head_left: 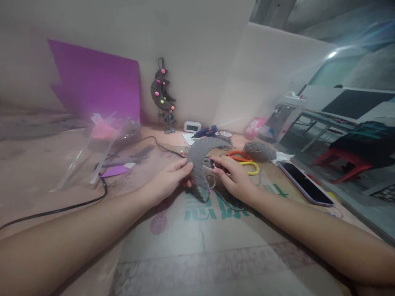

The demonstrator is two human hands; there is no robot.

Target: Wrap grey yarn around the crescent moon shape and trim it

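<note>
A crescent moon [198, 158] wrapped in grey yarn is held above the cardboard sheet, with its hollow side facing right. My left hand [177, 174] is closed on its outer curve, thumb in front. At the inner curve my right hand [231, 174] is closed in a pinch; a small shiny bit shows at its fingertips, too small to name. A loose strand of grey yarn [226, 202] loops below the right hand, and a small pink spot shows at the crescent's lower tip.
Orange-and-yellow-handled scissors [251, 167], a ball of grey yarn [259, 151] and a phone [304, 183] lie right. Behind are a blue glue gun [205, 132] and a small digital clock [192, 126]. A decorated crescent [160, 92] hangs on the wall. Clear sticks [74, 164] and a black cable [61, 210] lie left.
</note>
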